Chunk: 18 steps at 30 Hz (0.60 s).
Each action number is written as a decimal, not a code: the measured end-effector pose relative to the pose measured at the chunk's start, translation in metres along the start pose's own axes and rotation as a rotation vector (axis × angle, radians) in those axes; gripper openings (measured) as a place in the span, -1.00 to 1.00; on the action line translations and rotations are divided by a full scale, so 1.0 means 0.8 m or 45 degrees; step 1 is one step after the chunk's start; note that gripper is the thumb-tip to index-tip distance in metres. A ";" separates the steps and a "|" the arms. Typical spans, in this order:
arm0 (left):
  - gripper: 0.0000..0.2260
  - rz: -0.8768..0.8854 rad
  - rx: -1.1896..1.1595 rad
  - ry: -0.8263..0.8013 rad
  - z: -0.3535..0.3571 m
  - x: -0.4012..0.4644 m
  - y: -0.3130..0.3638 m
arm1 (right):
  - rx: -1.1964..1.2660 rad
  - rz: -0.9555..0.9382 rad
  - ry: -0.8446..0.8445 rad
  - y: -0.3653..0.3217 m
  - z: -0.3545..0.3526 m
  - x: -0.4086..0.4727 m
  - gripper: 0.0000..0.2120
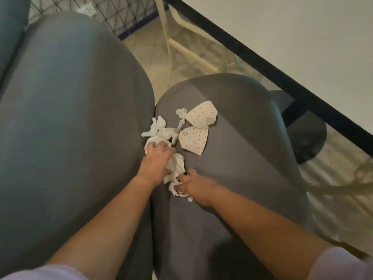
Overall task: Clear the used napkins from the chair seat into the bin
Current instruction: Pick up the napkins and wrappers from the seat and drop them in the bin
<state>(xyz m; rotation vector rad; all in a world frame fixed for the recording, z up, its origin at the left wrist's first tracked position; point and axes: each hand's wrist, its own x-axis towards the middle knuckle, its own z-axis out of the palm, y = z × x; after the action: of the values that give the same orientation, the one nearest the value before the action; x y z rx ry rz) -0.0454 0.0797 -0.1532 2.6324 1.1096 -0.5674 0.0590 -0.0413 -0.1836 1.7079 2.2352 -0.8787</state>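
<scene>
Crumpled white napkins [161,131] lie in a loose cluster at the left edge of the grey seat [232,158], hard against the neighbouring cushion [70,108], as we bend over them with both arms out. Two dotted napkins [194,141], folded flat and speckled orange, sit just to the right of the white ones, touching their far strands. Our left hand [156,158] is curled down on the near end of the white heap, fingers closing on a wad. Our right hand [194,184] pinches another torn piece [177,190] at the near side, fingers narrow around it. A third wad [176,164] stands between the two hands. No bin is in view, so we judge the task barely begun: this is the gathering step. To do it well we should rake the scraps inward, sweeping the far strands and the dotted pair toward the middle before lifting, so that nothing slips into the gap between seat and cushion. The thin tissue will tear if tugged; we should bunch it rather than pull. Beyond the seat run a tiled floor [181,63], a black-edged table [302,37] at far right and a wire grille [121,15] at top.
</scene>
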 end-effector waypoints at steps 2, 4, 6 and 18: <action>-0.49 0.005 -0.020 0.035 0.003 -0.001 0.002 | -0.005 -0.008 -0.019 -0.001 0.010 0.000 -0.37; -0.55 -0.028 -0.056 0.087 0.005 -0.005 0.000 | -0.003 0.021 -0.009 -0.003 0.016 -0.005 -0.43; -0.57 -0.084 -0.090 0.061 0.006 -0.010 -0.004 | 0.031 0.072 -0.028 -0.006 0.019 -0.016 -0.57; -0.43 0.006 -0.162 -0.168 0.029 -0.048 0.017 | 0.449 0.340 -0.060 -0.021 0.028 -0.062 -0.65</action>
<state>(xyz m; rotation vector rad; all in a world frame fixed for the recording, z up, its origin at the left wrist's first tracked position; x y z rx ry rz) -0.0659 0.0376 -0.1569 2.4507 1.0629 -0.6377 0.0551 -0.0971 -0.1718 2.0474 1.8435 -1.2852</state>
